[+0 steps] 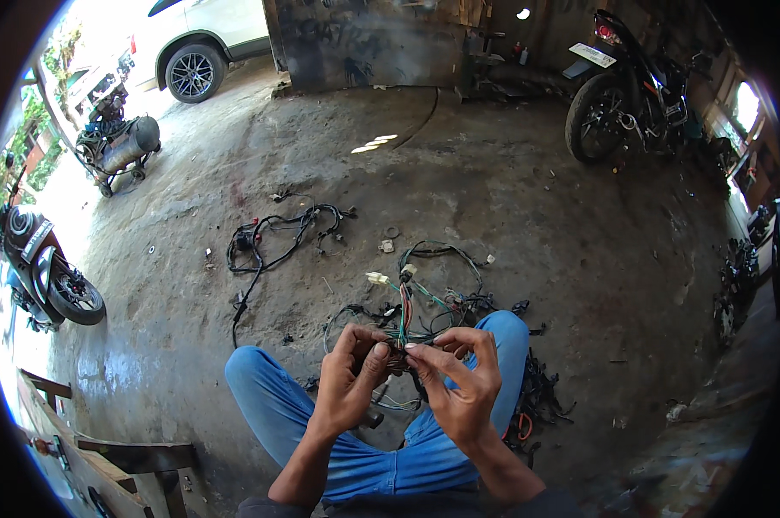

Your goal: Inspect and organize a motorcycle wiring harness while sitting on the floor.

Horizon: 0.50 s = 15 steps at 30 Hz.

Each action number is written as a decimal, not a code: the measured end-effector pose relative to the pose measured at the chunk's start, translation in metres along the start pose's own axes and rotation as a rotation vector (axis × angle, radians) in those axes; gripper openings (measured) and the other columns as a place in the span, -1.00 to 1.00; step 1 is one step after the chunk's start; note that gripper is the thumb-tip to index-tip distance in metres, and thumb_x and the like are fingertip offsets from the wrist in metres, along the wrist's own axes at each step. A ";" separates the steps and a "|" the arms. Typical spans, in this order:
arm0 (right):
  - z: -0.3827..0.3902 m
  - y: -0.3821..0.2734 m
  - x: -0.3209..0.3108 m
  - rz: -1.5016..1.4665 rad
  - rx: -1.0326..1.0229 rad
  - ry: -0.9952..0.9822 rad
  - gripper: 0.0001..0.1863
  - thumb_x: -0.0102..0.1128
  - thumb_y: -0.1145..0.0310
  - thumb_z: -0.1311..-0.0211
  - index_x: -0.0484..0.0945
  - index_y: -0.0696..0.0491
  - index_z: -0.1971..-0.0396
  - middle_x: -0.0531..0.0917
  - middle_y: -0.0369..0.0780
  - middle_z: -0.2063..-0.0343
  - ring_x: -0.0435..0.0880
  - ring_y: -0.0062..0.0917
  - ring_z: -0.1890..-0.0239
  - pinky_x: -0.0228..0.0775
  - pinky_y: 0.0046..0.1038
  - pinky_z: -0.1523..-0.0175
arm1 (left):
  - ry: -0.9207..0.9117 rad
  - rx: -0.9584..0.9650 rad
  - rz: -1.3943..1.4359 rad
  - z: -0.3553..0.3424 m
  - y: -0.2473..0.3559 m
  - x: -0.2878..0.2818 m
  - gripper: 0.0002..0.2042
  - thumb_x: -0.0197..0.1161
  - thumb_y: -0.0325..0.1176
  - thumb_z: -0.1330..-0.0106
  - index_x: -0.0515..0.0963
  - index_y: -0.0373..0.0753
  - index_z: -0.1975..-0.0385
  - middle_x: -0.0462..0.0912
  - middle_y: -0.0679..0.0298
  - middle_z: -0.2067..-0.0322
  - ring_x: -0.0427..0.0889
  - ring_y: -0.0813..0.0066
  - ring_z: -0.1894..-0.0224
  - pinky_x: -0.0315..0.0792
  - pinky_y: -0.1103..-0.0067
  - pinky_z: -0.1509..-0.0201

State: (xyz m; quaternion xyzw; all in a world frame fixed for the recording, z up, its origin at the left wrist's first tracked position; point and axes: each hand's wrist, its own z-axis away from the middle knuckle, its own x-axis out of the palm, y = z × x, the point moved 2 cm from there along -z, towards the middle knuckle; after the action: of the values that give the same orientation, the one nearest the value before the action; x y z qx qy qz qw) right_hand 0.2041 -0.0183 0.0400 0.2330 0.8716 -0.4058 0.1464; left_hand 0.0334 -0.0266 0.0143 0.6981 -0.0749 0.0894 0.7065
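Note:
A wiring harness (405,311) with thin green, red and dark wires rises between my hands, above my crossed legs in blue jeans. My left hand (349,380) pinches its bundle with thumb and forefinger. From the other side my right hand (459,384) grips the same bundle, fingertips almost meeting the left ones. A pale plug connector (378,278) sticks out at the upper end of the wires. More of the looped, taped cable (450,246) lies on the floor just beyond. The exact spot under my fingertips is partly hidden.
A second black harness (269,237) lies on the concrete floor ahead to the left. Tangled cables (541,393) sit beside my right knee. Motorcycles stand at left (49,268) and far right (623,99). An air compressor (127,147), white car (217,39) and wooden bench (88,449) are leftward.

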 end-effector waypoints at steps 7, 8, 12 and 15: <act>-0.002 -0.009 0.001 0.048 -0.035 -0.006 -0.73 0.55 0.51 0.03 0.80 -0.04 0.25 0.55 -0.31 0.31 0.51 -0.50 0.29 0.39 -0.47 0.24 | 0.005 -0.022 -0.311 0.003 0.017 0.003 -0.79 0.08 -0.34 -0.57 0.42 -0.37 0.01 0.70 0.17 0.29 0.66 0.60 0.25 0.51 0.62 0.22; -0.002 -0.008 0.000 0.048 -0.036 -0.006 -0.73 0.55 0.51 0.03 0.80 -0.04 0.25 0.55 -0.31 0.31 0.51 -0.50 0.29 0.39 -0.47 0.24 | 0.005 -0.027 -0.407 0.004 0.019 0.004 -0.80 0.07 -0.35 -0.57 0.42 -0.37 0.01 0.69 0.15 0.31 0.68 0.56 0.24 0.53 0.60 0.19; -0.003 -0.003 0.001 0.067 -0.048 -0.038 -0.74 0.51 0.50 0.01 0.77 -0.04 0.26 0.53 -0.32 0.31 0.49 -0.45 0.24 0.37 -0.41 0.18 | -0.021 0.087 -0.406 0.006 0.020 0.009 -0.79 0.11 -0.35 -0.55 0.42 -0.37 0.01 0.69 0.11 0.32 0.69 0.48 0.28 0.53 0.57 0.19; -0.005 0.002 0.001 0.083 -0.056 -0.068 -0.75 0.51 0.48 0.00 0.75 -0.04 0.26 0.51 -0.31 0.31 0.49 -0.43 0.23 0.36 -0.38 0.15 | -0.022 0.201 -0.445 0.007 0.017 0.010 -0.80 0.16 -0.42 -0.50 0.42 -0.35 0.00 0.67 0.24 0.30 0.60 0.66 0.23 0.46 0.66 0.22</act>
State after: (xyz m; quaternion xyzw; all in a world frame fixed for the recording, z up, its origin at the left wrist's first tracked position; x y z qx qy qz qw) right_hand 0.2042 -0.0133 0.0417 0.2507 0.8667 -0.3827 0.1990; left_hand 0.0394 -0.0331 0.0331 0.7652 0.0821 -0.0691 0.6348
